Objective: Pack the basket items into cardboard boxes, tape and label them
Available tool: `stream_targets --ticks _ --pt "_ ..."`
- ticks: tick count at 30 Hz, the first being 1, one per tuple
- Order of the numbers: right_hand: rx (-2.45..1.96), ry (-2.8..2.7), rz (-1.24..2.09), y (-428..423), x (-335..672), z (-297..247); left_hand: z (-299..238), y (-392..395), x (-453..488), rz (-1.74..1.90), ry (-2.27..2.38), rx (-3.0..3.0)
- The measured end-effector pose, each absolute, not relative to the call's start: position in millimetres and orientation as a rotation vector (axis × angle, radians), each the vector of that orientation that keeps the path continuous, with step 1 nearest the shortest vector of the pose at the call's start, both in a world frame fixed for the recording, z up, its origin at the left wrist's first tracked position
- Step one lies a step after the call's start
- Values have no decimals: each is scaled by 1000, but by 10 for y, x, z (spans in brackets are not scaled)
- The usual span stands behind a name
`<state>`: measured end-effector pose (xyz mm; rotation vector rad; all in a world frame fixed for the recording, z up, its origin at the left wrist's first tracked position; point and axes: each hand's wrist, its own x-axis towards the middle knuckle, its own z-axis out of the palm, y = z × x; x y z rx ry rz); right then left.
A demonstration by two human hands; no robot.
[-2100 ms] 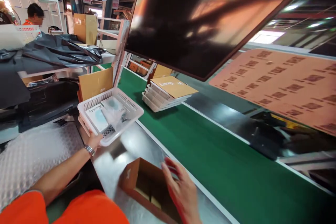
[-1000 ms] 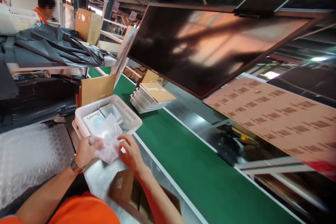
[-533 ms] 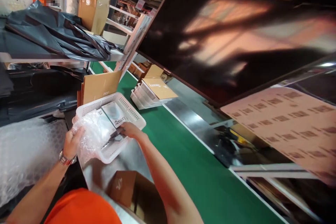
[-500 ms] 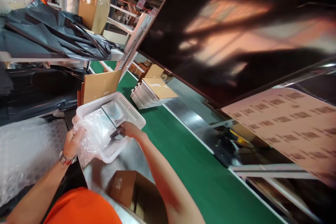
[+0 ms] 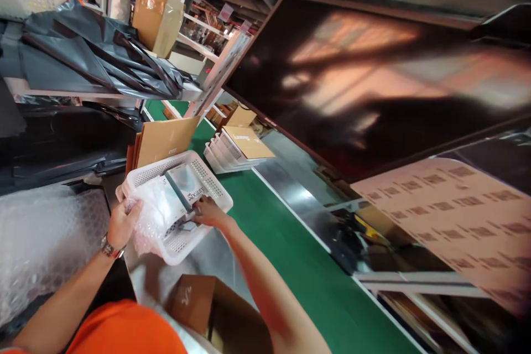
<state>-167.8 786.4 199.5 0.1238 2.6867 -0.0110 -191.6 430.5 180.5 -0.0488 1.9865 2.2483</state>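
A clear bubble-wrap bag (image 5: 145,227) is pinched in my left hand (image 5: 122,223), over the left side of a white plastic basket (image 5: 222,191). Next to the bag's mouth lies a flat white box (image 5: 165,202); whether part of it is inside cannot be made out. Another pale box with dark "beauty" lettering (image 5: 191,180) rests in the basket beside it. My right hand (image 5: 207,212) reaches in from the right, its fingers closed at the lower edge of the lettered box. Those fingertips are partly hidden.
Flattened cardboard (image 5: 166,141) stands behind the basket. A green conveyor belt (image 5: 269,232) runs along the right, with stacked baskets (image 5: 222,152) beyond. An open carton (image 5: 194,304) is near my body, and bubble wrap (image 5: 50,243) lies left. A large screen (image 5: 332,94) overhangs the right.
The camera view has shifted slightly. Both hands stay at the basket, the left still gripping the bag. The white boxes show a little more clearly beside the bag.
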Motion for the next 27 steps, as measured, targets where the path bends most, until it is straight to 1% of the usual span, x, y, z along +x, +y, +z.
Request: stream_targets --ticks 8,13,15,16,17,19,20,21,22,23,24,27 --pt "176 2717 -50 7886 -1781 2238 1725 4304 -1899 2358 1847 -68" --pt "243 2820 2 7893 -1604 2619 1745 4351 -1837 2440 1783 54" --pt "308 2931 -93 7862 -1415 2811 1768 4391 -1802 2440 1797 109" --pt "358 3004 -252 7820 -1293 2900 1787 4419 -1781 2434 1822 135" --pt "416 3058 -514 7752 -1154 2976 1814 4456 -1758 2429 1853 161" --pt "528 3011 -1287 7528 -838 3069 1898 4556 -1695 2423 1895 225" --pt "564 2877 -1681 7376 -671 3079 1955 4621 -1652 2416 1899 266" --pt "591 2708 -2010 7207 -506 3065 2018 4695 -1598 2404 1895 314" --pt "607 2542 -2228 7031 -349 3029 2086 4777 -1533 2383 1884 371" --pt "623 2424 -2342 6860 -206 2975 2155 4866 -1455 2353 1869 432" --pt "641 2372 -2387 6707 -79 2907 2221 4957 -1365 2318 1855 491" --pt "725 2453 -2344 6426 212 2678 2370 5217 -1045 2223 1826 625"
